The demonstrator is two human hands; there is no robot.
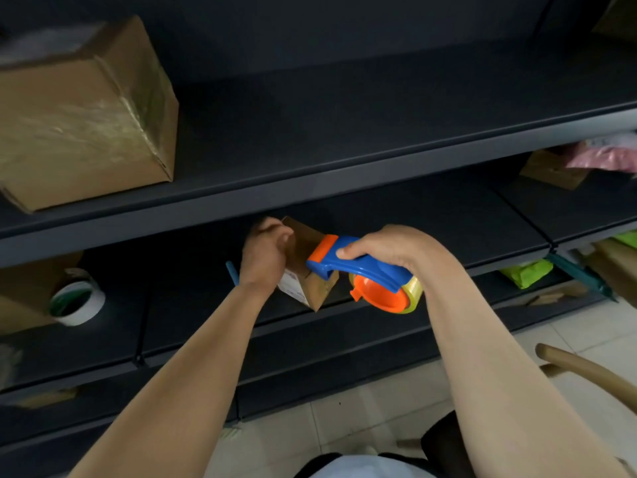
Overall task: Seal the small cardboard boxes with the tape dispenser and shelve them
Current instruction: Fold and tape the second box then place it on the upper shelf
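Observation:
A small cardboard box point(303, 250) with a white label on its lower face is held tilted in front of the dark middle shelf point(413, 215). My left hand point(263, 251) grips its left side. My right hand point(389, 248) holds a blue and orange tape dispenser point(365, 270) by its handle. The dispenser's orange front end rests against the box's right top edge, and a roll of clear tape sits in its orange hub at the lower right.
A large taped cardboard box point(82, 115) stands on the upper shelf at left. A white tape roll point(77, 301) and another carton point(27, 288) sit on the lower left shelf. Green packets point(525, 272) and parcels lie at right. A wooden chair back point(586, 370) curves over the tiled floor.

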